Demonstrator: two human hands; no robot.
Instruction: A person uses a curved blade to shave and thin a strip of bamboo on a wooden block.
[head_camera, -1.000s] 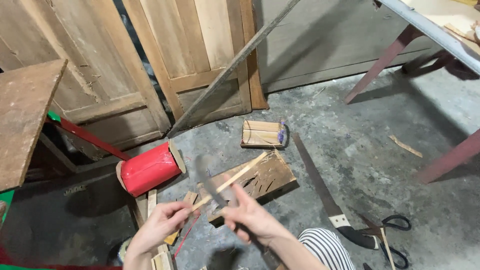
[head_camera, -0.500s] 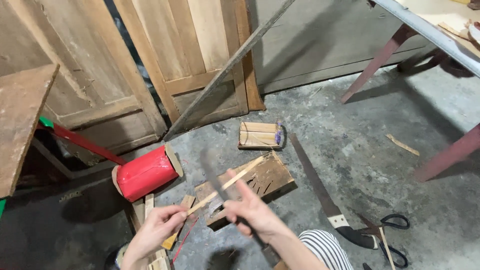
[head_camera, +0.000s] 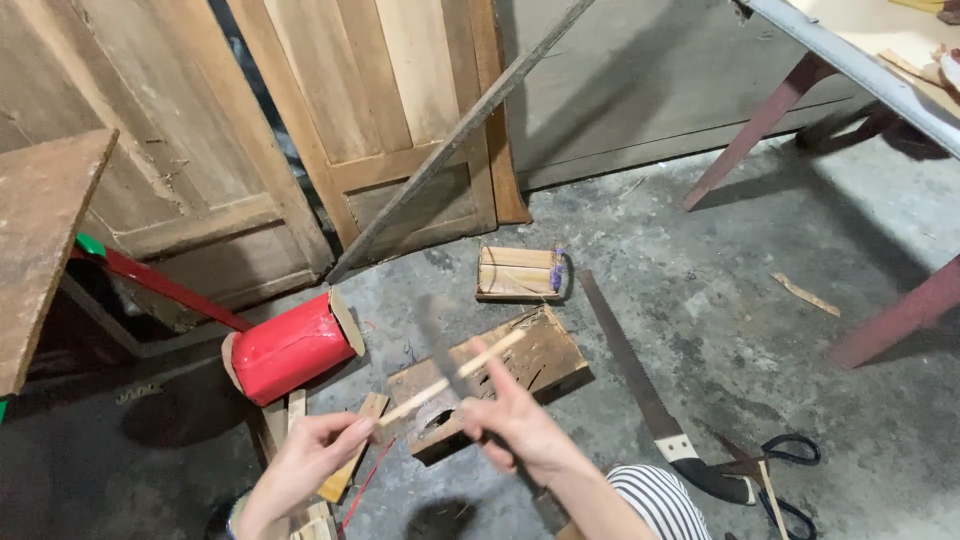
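Pinching the near end of a thin wooden stick, the left hand has its thumb and fingertips pressed together on the wood, and the stick runs up and to the right, raised above a worn wooden block on the floor. The right hand is closed around the handle of a blade, which shows only as a dark blur crossing the stick near its middle; whether the edge touches the wood cannot be told. Compared with half a second ago, the blade stands more upright and sits further along the stick, while the left hand keeps the same hold at the stick's lower end.

A striped sleeve covers the right forearm. Below the left hand lie a few short wood offcuts. Just left of the block lies a red cylinder on its side, with flat brown ends. Beyond the block sits a small bundle of split wood with a bit of purple at one end. To the right a handsaw lies on the concrete, its dark handle toward the person, and scissors with black loops rest beside that handle. Those floor things lie where they did in the earlier views. Old wooden doors lean against the wall behind.
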